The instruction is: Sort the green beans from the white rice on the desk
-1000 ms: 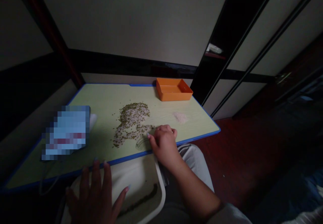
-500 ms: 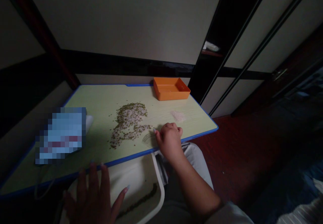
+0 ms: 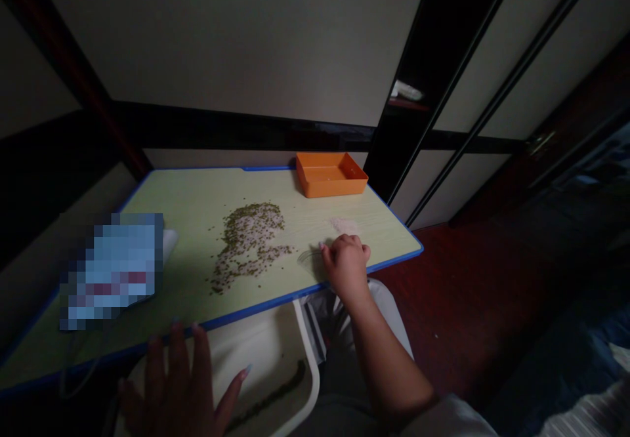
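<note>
My right hand (image 3: pixel 347 264) rests on the pale green table (image 3: pixel 197 187) near its front edge, fingers curled on a small clear disc-like piece (image 3: pixel 309 257) that I cannot make out well. Just left of it lies a spread of mixed green beans and white grains (image 3: pixel 249 240). A small white grain pile (image 3: pixel 344 225) sits just beyond the hand. My left hand (image 3: pixel 180 391) lies flat and open on a white tray (image 3: pixel 275 345) below the table edge; a line of green beans (image 3: pixel 275 394) lies in that tray.
An orange tray (image 3: pixel 331 174) stands at the table's back right. A blurred-out object (image 3: pixel 111 268) lies on the left part of the table. A dark frame and wall panels stand behind; red-brown floor shows to the right.
My right hand has slid rightwards along the table's front with the clear piece, away from the bean spread and towards the white pile. The left hand stays on the tray.
</note>
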`<state>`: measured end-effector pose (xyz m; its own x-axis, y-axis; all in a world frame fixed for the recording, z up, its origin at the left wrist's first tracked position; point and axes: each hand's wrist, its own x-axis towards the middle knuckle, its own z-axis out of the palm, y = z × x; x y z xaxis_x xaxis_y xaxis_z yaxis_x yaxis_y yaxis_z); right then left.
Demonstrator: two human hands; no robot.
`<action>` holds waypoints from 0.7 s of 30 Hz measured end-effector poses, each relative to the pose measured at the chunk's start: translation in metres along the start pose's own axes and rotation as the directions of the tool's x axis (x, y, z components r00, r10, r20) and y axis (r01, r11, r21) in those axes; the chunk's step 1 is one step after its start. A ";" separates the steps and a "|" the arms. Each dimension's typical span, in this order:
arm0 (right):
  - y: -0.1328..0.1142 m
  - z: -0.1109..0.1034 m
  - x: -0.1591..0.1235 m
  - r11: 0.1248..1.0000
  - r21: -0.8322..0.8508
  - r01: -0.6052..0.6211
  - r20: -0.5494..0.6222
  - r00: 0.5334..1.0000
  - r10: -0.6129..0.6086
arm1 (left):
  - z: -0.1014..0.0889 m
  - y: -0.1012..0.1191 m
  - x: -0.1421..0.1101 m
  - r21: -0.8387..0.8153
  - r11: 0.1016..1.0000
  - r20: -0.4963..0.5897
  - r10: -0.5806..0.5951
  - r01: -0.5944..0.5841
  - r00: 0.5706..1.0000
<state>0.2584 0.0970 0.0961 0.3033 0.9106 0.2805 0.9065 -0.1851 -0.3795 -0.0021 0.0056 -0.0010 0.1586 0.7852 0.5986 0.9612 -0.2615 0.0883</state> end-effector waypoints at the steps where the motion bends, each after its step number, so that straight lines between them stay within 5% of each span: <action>1: 0.002 0.000 0.001 1.000 -0.004 -0.007 -0.008 1.000 0.007 | 0.001 0.000 0.000 0.002 1.000 -0.009 -0.001 0.001 1.000; 13: 0.021 -0.006 0.011 0.997 -0.009 -0.073 -0.111 0.991 0.072 | 0.006 -0.003 -0.003 -0.015 1.000 -0.049 0.002 -0.003 0.999; 21: 0.022 -0.007 0.005 0.993 0.108 0.052 -0.222 0.975 -0.027 | 0.009 -0.002 -0.002 -0.018 1.000 -0.054 -0.016 0.015 0.998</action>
<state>0.2818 0.0946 0.0950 0.3368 0.8107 0.4789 0.8839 -0.0968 -0.4576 -0.0028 0.0093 -0.0097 0.1308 0.7581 0.6389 0.9591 -0.2599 0.1120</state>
